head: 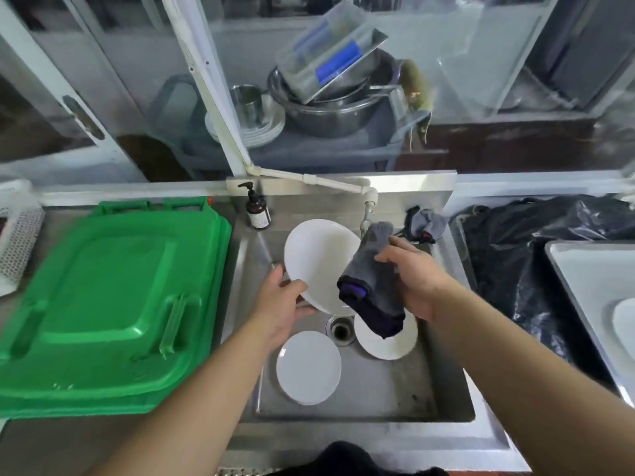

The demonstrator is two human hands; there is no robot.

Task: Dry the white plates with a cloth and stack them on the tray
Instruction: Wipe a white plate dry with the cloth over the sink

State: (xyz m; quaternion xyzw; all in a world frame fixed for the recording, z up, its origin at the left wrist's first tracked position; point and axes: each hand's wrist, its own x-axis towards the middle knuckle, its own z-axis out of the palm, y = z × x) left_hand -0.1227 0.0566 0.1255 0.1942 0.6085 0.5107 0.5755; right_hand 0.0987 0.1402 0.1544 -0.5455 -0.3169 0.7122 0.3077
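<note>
My left hand (279, 304) grips the lower left rim of a white plate (318, 259), held tilted above the steel sink (446, 389). My right hand (414, 278) holds a folded grey and dark purple cloth (372, 286) against the plate's right edge. Two more white plates lie in the sink: one at the front left (308, 367), one to the right of the drain (388, 341), partly under the hanging cloth. At the far right a metal tray (577, 266) holds one white plate (625, 321), cut off by the frame edge.
A green plastic lid (110, 300) covers the counter to the left. A brown soap pump bottle (257, 211) stands at the sink's back left, a tap (367, 207) at the back. Another grey cloth (426, 223) lies at the sink's back right. Black plastic bag (536, 252) lies beside the tray.
</note>
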